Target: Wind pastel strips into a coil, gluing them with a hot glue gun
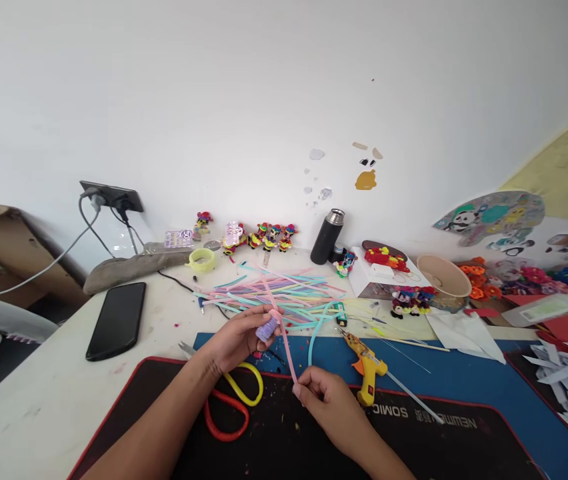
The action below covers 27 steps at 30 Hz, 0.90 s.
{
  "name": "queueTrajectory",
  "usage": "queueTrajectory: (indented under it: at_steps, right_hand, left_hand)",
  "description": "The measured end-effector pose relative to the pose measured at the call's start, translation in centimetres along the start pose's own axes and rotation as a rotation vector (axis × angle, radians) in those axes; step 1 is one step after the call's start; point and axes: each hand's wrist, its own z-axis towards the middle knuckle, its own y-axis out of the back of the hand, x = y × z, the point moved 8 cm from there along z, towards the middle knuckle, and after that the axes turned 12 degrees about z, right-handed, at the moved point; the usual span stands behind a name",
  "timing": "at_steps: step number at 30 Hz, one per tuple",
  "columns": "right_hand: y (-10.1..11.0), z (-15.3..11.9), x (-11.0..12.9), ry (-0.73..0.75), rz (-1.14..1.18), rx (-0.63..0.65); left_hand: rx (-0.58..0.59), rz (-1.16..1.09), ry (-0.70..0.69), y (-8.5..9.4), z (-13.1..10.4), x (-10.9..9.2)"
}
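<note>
Left grip [245, 333], fingers curled round one lilac coil [265, 330]; right grip [324, 399], pinching pink strip [289, 353]. Adjacent: scissors [228, 437], partly covered by left forearm [164, 413]; yellow glue gun [371, 368], right; pastel strip heap [284, 289], behind coil.

Bare forearms [164, 417] — tapering to slim wrists [214, 365] — left hand [237, 339] and right hand [333, 403] likewise bare.

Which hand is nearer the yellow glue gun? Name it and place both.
Right. The right hand is close beside the yellow glue gun, to its left; the left hand is farther off to the left, holding the purple coil.
</note>
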Motion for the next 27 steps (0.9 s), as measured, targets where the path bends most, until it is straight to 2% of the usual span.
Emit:
queueTrajectory:
  at_steps: [8,14,17,21,27]
  right_hand:
    - [-1.0,-1.0,0.5,0.001,0.048,0.178]
    - [2.5,1.4,1.2,-0.018,0.275,-0.026]
    - [3.4,2.5,2.4,0.02,0.341,-0.085]
    - [3.2,3.8,4.4,0.097,0.387,-0.086]
    - [1.8,5.7,7.0,0.196,0.393,-0.017]
  left_hand:
    - [-0.039,0.105,0.057,-0.3,-0.4,0.1]
    - [-0.008,0.166,0.135,-0.5,-0.7,0.9]
    - [0.023,0.194,0.174,-0.8,-0.8,1.4]
    - [0.077,0.227,0.193,-1.5,-0.9,1.8]
    - [0.123,0.25,0.235,-2.1,-1.0,2.7]
